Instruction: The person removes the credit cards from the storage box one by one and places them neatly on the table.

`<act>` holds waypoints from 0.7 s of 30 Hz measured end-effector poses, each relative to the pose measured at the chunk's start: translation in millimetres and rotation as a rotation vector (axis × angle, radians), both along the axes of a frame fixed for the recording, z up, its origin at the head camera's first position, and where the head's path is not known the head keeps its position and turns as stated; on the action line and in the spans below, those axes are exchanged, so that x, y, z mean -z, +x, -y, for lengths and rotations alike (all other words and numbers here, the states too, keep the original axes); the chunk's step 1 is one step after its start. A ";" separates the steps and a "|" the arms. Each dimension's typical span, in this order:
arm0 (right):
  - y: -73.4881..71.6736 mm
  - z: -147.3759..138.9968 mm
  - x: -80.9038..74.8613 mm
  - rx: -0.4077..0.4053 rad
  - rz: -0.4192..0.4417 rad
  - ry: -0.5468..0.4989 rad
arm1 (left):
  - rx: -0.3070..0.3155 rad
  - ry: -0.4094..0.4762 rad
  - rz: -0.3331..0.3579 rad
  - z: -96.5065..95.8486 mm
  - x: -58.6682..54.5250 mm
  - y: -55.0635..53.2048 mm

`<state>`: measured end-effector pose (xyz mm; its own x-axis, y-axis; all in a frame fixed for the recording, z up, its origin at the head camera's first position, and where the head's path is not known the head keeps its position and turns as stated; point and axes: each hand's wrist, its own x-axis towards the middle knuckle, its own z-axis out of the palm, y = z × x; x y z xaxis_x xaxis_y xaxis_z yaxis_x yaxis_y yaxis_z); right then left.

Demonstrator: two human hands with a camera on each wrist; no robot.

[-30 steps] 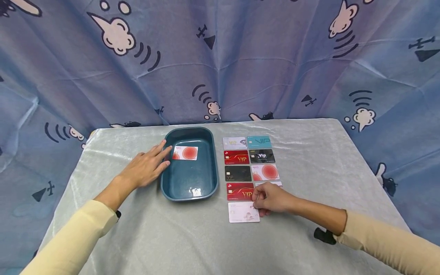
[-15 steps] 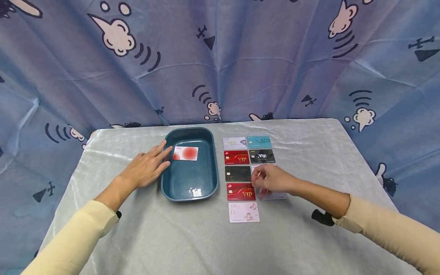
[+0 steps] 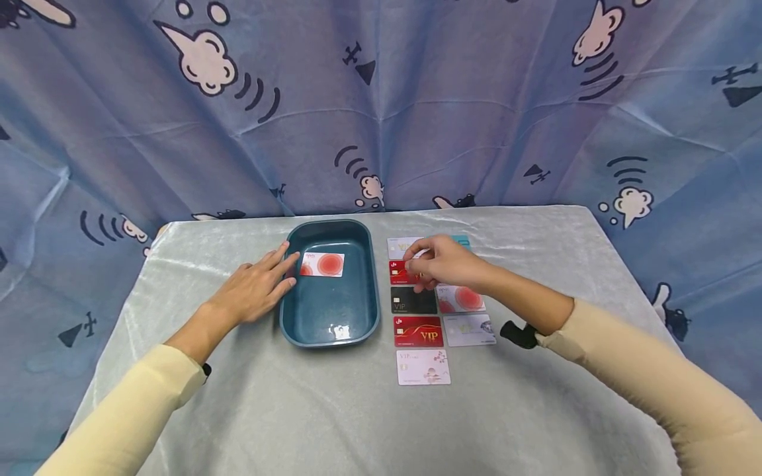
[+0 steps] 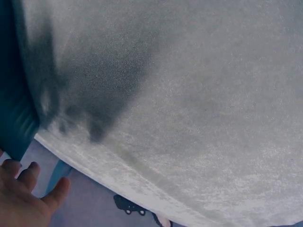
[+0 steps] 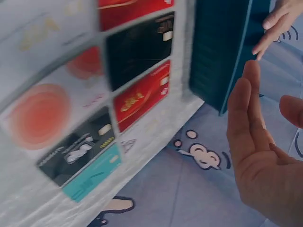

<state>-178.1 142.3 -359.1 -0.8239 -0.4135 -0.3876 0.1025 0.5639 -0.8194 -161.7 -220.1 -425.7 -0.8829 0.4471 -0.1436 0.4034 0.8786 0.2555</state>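
Observation:
With its fingers extended, my left hand [image 3: 257, 285] rests on the left rim of a dark teal plastic bin [image 3: 333, 311]. Inside the bin lies a white card with red circles [image 3: 322, 264]. My right hand [image 3: 449, 264] is over the upper rows of VIP cards, thumb apart from its fingers and nothing held, as the right wrist view shows. Around it are a red VIP card [image 3: 397, 272], a black card [image 3: 411, 303] and a matching red-circle card [image 3: 462, 299]. The hand covers much of the teal card [image 3: 462, 242]; the dark Vip card [image 5: 80, 146] shows in the right wrist view.
Lower in the two columns lie another red VIP card [image 3: 418, 332], a silvery white card [image 3: 470, 330] and a pale pink flowered card [image 3: 424, 367]. A grey velvety cloth [image 3: 321, 410] covers the table, and a blue patterned curtain [image 3: 309, 132] hangs behind its far edge.
My right hand has moved away from me, from beside the pink card up past the silvery and red-circle cards to the upper rows. My left hand stays at the bin.

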 end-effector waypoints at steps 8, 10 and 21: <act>-14.4 38.7 -2.4 0.061 -0.039 -0.061 | -0.009 -0.014 0.029 -0.5 0.7 -1.4; -17.8 47.6 0.0 0.073 -0.029 -0.077 | -0.006 -0.012 0.028 -0.3 1.2 -1.9; -31.7 89.8 13.4 0.108 0.055 -0.113 | -0.007 -0.008 0.018 1.2 1.0 -1.3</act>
